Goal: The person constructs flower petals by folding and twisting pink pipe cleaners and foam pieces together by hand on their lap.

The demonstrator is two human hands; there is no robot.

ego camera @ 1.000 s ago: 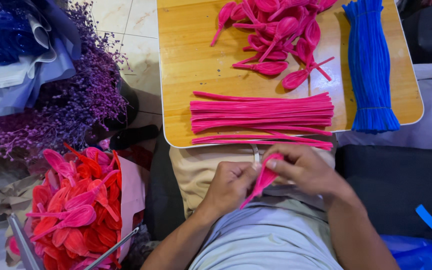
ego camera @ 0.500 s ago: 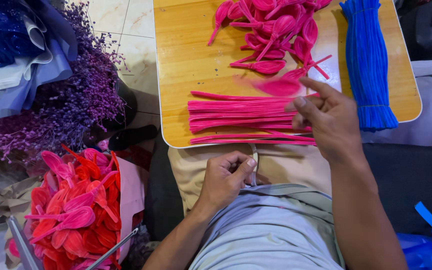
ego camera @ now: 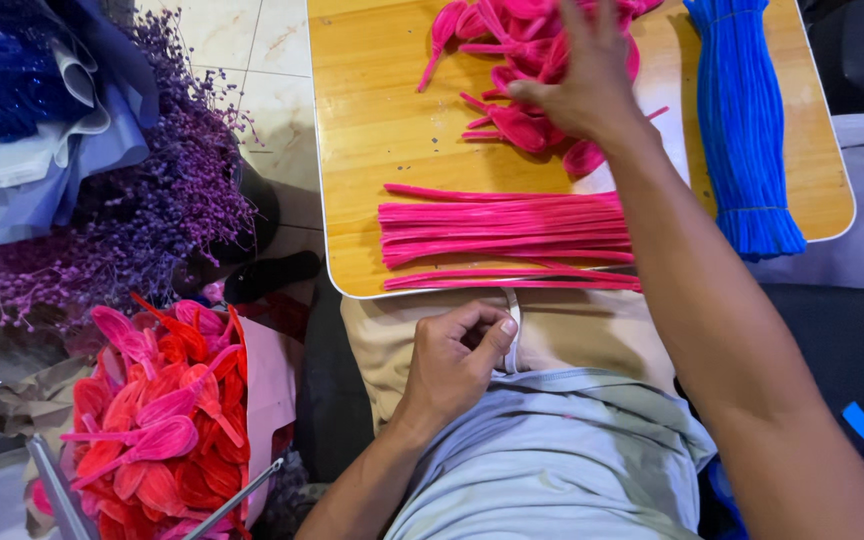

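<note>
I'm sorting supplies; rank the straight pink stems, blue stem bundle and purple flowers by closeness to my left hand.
From the left hand, head view:
1. Straight pink stems, just ahead on the board.
2. Purple flowers, off to the left.
3. Blue stem bundle, far right of the board.

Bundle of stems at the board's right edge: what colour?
Blue; the bundle of stems shows clearly in the head view.

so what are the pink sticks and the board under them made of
pink sticks: look like fuzzy chenille pipe cleaners, given the soft matte nap and thin straight stems. board: seems to be wood or wood laminate, with visible grain, a glossy honey finish and a pale rounded edge.
</note>
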